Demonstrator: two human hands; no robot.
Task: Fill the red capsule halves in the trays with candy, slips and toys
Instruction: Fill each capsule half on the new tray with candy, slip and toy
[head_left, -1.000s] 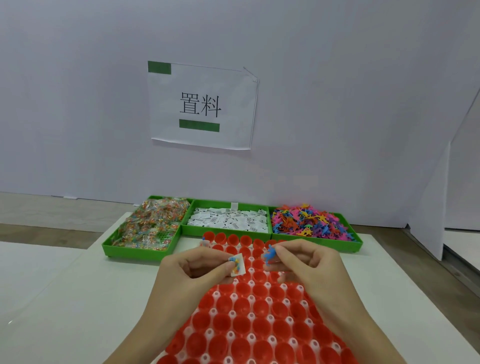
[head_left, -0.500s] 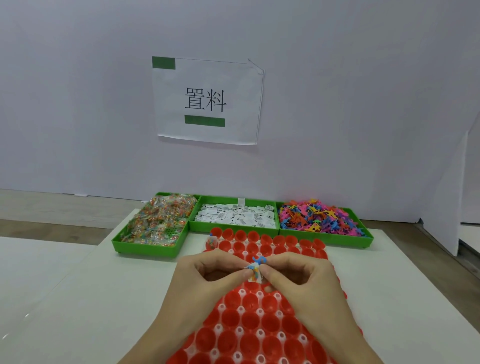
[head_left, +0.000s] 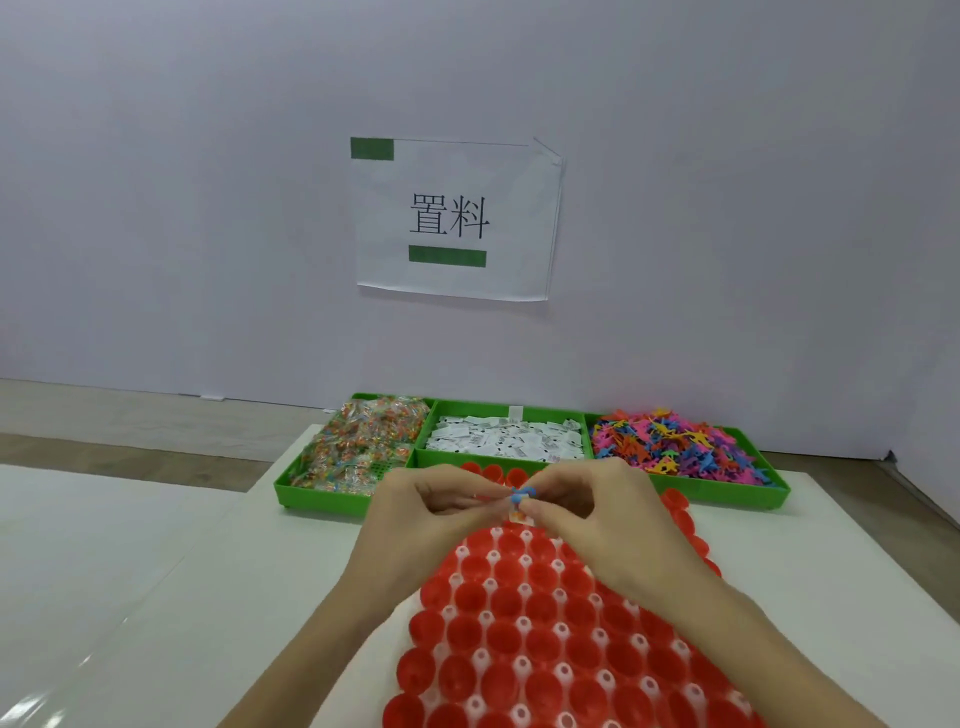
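A white tray of several red capsule halves (head_left: 524, 634) lies on the table in front of me. Above its far rows my left hand (head_left: 426, 514) and my right hand (head_left: 597, 514) meet fingertip to fingertip. Between them they pinch a small bundle (head_left: 518, 501): a blue toy on top, with a slip or candy packet showing white and orange below it. My hands hide the far middle capsule halves. The near halves that I can see look hollow.
Three green bins stand behind the tray: wrapped candy (head_left: 358, 447) at left, white paper slips (head_left: 504, 441) in the middle, coloured plastic toys (head_left: 675, 447) at right. A paper sign (head_left: 452, 218) hangs on the white wall. A second white surface (head_left: 78, 545) lies to the left.
My hands came together from slightly apart, joining the blue toy from the right hand with the packet from the left hand. They stay pinched together over the tray's far rows.
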